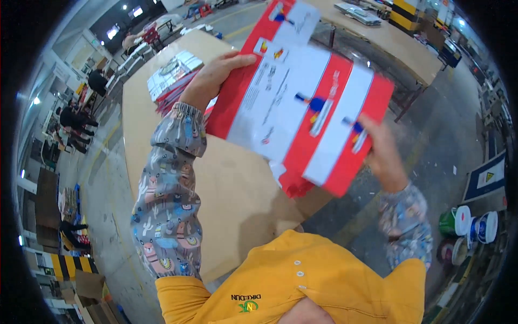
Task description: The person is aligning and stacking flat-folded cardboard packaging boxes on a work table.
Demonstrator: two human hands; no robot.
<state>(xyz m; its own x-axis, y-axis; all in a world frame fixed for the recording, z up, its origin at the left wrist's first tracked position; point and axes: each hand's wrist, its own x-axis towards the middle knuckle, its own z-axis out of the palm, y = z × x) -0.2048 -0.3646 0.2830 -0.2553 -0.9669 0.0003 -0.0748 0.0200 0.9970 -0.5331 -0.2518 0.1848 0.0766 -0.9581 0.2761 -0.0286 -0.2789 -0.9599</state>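
Observation:
A flat red-and-white printed carton blank [275,102], with small blue and yellow pictures on it, is held up and tilted over the table. Its left edge is gripped by my left hand [216,78], thumb lying on the printed face and fingers hidden behind. At the right edge, my right hand [384,154] grips the red border; it is slightly blurred. Below the blank's lower edge shows a red piece [294,181]; whether it belongs to the same blank I cannot tell. Just past my left wrist lies a stack of red-and-white printed blanks [175,75].
The tan table [226,216] spreads beneath my arms. A second table [388,43] at the far right bears a pile of flat sheets [358,14]. Green [455,221] and blue-and-white buckets [482,228] stand on the floor at right. Several people are at the left.

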